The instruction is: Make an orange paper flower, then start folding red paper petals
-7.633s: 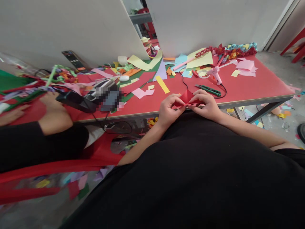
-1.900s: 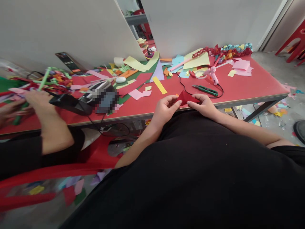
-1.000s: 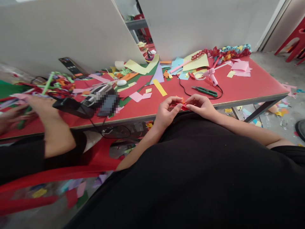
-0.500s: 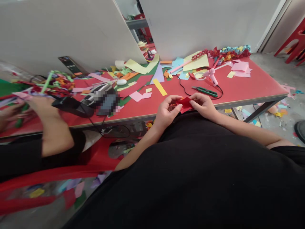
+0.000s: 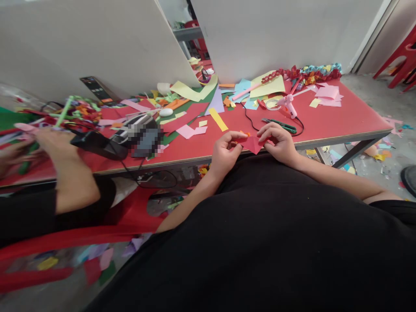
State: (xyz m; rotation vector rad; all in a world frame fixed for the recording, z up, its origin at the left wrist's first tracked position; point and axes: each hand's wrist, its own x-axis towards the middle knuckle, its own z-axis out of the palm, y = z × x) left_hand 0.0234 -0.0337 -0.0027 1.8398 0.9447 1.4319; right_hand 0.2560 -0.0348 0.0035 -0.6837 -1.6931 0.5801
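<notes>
A small folded piece of red paper [image 5: 254, 144] is stretched between my two hands at the table's front edge, one corner pointing down towards me. My left hand [image 5: 226, 152] pinches its left side between thumb and fingers. On the other side, my right hand [image 5: 278, 143] grips the paper's right edge, fingers curled. Bits of orange paper lie just behind the fingers. A green utility knife [image 5: 280, 125] rests on the table right behind my right hand. Beyond it stands a pink glue gun [image 5: 287, 105] with a black cord.
Paper scraps and strips cover the red table [image 5: 357, 112], among them a yellow strip [image 5: 218, 119] and pink sheets [image 5: 327, 92]. Paper garlands [image 5: 320, 71] lie at the back right. A co-worker's arm [image 5: 69, 167] reaches in on the left, beside a black device [image 5: 99, 145].
The red paper has been turned and spread flatter, so a downward-pointing corner now shows. My fingers have shifted their hold slightly; the table things stay put.
</notes>
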